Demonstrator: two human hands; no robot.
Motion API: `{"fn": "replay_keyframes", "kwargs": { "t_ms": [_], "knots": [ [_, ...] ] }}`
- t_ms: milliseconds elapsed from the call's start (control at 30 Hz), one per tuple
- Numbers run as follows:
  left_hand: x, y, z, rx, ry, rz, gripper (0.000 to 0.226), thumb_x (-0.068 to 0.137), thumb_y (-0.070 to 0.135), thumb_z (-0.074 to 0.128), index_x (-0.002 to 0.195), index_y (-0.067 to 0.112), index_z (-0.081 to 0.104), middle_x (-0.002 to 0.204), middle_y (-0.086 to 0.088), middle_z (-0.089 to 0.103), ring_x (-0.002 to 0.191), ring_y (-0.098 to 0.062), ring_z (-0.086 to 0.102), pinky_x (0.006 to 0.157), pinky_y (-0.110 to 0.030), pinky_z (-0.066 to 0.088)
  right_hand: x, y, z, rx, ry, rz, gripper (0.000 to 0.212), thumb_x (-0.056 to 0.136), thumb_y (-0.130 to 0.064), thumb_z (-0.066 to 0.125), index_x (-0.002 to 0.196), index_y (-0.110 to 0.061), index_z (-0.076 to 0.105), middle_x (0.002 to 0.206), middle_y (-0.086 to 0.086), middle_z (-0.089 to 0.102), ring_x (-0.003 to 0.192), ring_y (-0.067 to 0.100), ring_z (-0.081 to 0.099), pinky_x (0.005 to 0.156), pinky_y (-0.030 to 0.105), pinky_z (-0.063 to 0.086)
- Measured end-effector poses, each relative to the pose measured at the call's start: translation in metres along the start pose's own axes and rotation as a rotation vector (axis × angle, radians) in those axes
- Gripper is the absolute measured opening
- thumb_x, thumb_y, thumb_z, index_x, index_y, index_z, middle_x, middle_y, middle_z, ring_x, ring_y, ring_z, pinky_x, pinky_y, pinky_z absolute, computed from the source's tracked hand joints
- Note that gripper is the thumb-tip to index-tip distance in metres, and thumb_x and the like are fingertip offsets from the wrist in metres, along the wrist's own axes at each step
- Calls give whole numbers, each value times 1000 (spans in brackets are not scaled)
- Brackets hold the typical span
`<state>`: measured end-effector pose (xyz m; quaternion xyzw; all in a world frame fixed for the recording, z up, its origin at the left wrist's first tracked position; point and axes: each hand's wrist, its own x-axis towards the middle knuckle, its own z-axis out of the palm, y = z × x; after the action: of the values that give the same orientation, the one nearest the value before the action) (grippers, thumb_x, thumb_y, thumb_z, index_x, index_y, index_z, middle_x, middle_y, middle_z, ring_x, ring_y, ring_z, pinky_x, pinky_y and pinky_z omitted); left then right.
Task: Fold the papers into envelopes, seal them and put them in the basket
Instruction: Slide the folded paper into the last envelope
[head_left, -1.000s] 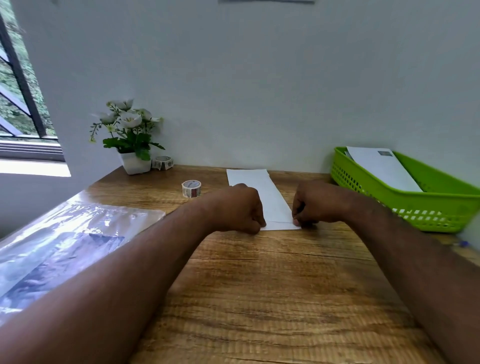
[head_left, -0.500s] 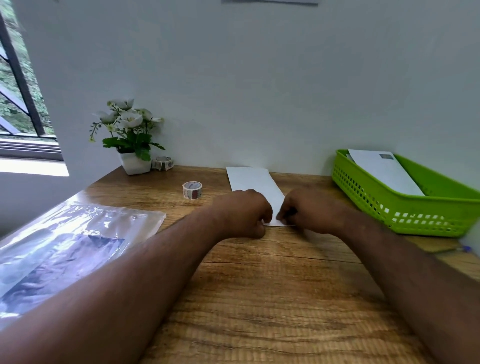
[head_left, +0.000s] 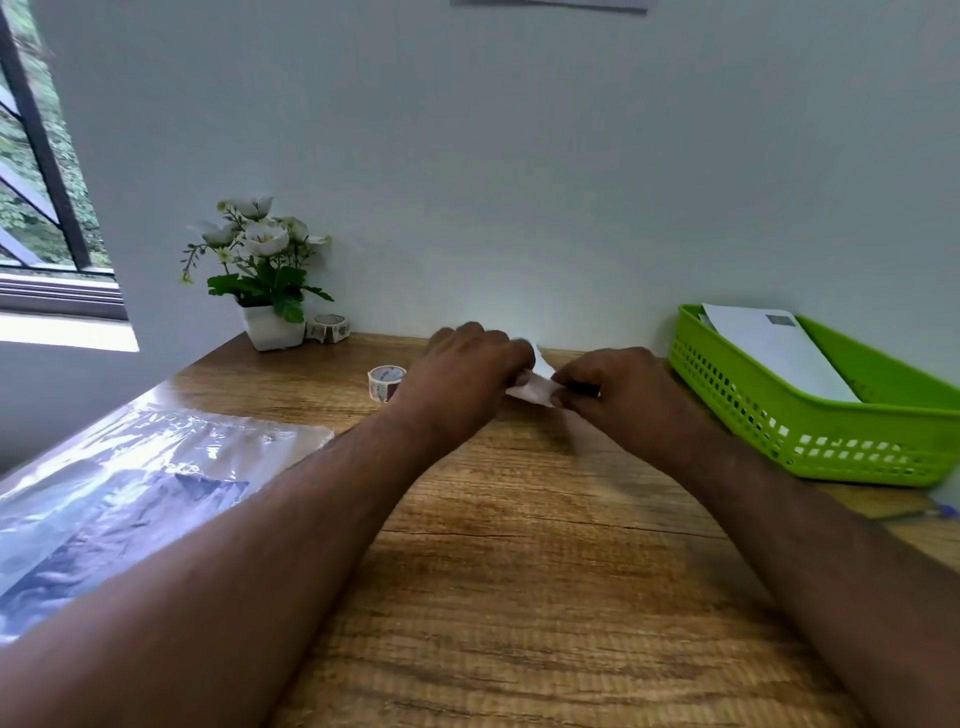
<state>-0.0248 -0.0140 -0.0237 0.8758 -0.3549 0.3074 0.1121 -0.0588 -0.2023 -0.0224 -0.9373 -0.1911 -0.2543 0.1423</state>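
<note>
White paper (head_left: 535, 385) sits crumpled and mostly hidden between both hands.

We see a plain pale wall (head_left: 519, 156) across the upper frame. A dark-framed window (head_left: 36, 171) at the upper left admits daylight onto its sill (head_left: 62, 330). A wood-grain desk (head_left: 519, 571) fills the lower frame.

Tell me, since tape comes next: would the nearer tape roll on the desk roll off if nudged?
Probably not: the tape roll stands on its flat end on the wooden desk, so a nudge should slide it. It looks small and likely light, so an easy one-hand pickup.
</note>
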Motion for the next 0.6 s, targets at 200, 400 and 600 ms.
{"fn": "replay_keyframes", "kwargs": {
  "t_ms": [200, 400, 600],
  "knots": [
    [-1, -1, -13, -22, 452, 23, 29, 91, 26, 48, 117, 15, 57, 94, -4, 68, 85, -26, 60, 78, -38, 41, 1, -3, -6, 81, 273, -135, 11, 87, -14, 66, 94, -8, 72, 81, 3, 72, 69, 15, 64, 65, 32, 52],
    [-5, -2, -12, -71, 550, -11, 55, 93, 25, 55, 142, 22, 31, 140, -7, 45, 128, -25, 42, 105, -42, 34, 6, -7, -28, 961, 584, 317, 10, 83, -14, 71, 83, -24, 73, 73, -12, 71, 65, 2, 60, 54, 18, 46],
    [-7, -1, 3, -57, -50, -99, 55, 99, 49, 33, 150, 29, 26, 157, 2, 28, 147, -14, 16, 119, -36, 1, -5, 52, -13, 1181, 295, 947, 25, 85, 0, 65, 79, -16, 47, 70, 4, 47, 31, 4, 31, 33, 10, 18]
  ]
}}
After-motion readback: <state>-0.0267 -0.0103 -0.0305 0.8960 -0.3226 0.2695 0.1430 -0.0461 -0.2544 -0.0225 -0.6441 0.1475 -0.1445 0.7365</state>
